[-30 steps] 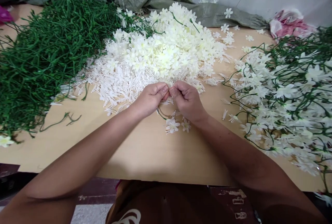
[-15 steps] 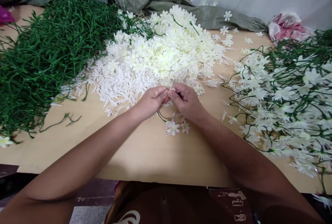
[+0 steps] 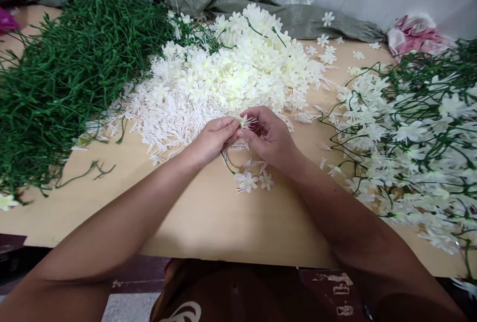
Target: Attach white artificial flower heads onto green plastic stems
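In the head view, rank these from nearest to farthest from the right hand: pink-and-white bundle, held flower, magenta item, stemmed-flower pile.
1. Held flower: between the left hand and right hand.
2. Stemmed-flower pile: to the right.
3. Pink-and-white bundle: back right.
4. Magenta item: far left edge.

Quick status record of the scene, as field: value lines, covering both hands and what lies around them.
Left hand: pinching a white flower
Right hand: curled open around that flower; contact unclear
Below hands: two white blossoms, a green stem beside them
Left side: heap of green stems
Beyond hands: pile of loose white flowers
Right side: white flowers on green stems
Surface: tan tabletop
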